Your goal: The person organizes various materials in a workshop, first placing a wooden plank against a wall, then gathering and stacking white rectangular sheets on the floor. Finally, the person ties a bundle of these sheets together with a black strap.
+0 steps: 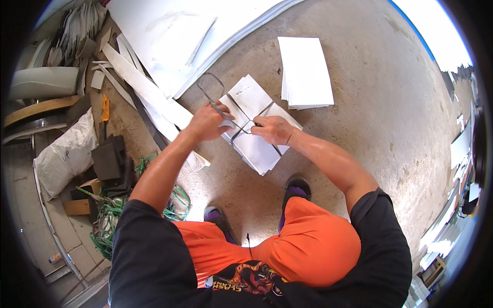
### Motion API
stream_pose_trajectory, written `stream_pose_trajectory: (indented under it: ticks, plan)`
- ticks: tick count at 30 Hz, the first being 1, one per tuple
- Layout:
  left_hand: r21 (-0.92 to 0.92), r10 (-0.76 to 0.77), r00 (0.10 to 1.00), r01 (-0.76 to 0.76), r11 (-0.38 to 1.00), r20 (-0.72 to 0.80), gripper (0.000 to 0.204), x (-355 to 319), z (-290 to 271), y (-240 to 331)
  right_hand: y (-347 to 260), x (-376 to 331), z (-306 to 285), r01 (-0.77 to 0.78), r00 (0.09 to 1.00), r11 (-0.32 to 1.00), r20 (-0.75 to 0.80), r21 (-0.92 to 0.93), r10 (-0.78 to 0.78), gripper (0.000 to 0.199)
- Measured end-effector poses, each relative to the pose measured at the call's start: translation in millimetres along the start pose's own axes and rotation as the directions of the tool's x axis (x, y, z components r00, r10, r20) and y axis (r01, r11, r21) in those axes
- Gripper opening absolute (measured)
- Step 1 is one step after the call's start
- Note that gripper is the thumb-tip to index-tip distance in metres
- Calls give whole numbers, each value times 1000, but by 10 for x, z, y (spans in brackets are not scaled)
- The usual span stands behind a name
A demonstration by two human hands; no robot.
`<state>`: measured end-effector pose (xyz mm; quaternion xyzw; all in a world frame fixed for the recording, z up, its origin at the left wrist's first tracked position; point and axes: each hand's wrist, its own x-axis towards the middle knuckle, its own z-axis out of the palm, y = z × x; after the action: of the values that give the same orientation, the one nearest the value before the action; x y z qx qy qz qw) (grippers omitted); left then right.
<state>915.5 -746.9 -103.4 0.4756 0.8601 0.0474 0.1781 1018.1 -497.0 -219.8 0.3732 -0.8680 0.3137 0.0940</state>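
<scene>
A stack of white rectangular sheets (pixel 259 151) lies on the floor in front of my feet. Dark grey strap (pixel 264 109) runs over it in two directions, crossing near the middle of the top. At the stack's left edge, my left hand (pixel 208 123) is closed on the strap, whose loose end loops up beyond the fingers. My right hand (pixel 275 129) pinches the strap close to the crossing, knuckles low over the top sheet. Whether a knot lies under the right fingertips is hidden.
A second white stack (pixel 306 72) lies farther off to the right. Large white sheets (pixel 169 36) cover the floor at far left. Long white offcuts (pixel 138 82), a white sack (pixel 67 154), dark blocks (pixel 109 159) and tangled green twine (pixel 109 220) crowd the left side.
</scene>
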Motion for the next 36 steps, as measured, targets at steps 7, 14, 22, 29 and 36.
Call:
stream_pose_trajectory:
  ticks: [7, 14, 22, 29, 36]
  plan:
    - [-248, 155, 943, -232, 941, -295, 33, 247, 666, 301, 43, -94, -288, 189, 968, 977, 186, -100, -168, 14]
    - [-295, 60, 813, -277, 915, -579, 17, 348, 1068, 483, 54, -207, -320, 255, 951, 962, 204, -99, -231, 15]
    - [-247, 35, 860, -185, 951, -509, 16, 397, 1084, 623, 36, -295, -395, 115, 965, 988, 246, -107, -86, 16]
    - [-365, -100, 861, -104, 925, -498, 11, 236, 1143, 658, -116, -290, -752, -400, 909, 899, -200, -178, 365, 9]
    - [-523, -271, 839, -19, 852, -472, 8, 288, 1199, 787, -338, 31, -968, -371, 926, 922, 36, -112, 377, 9]
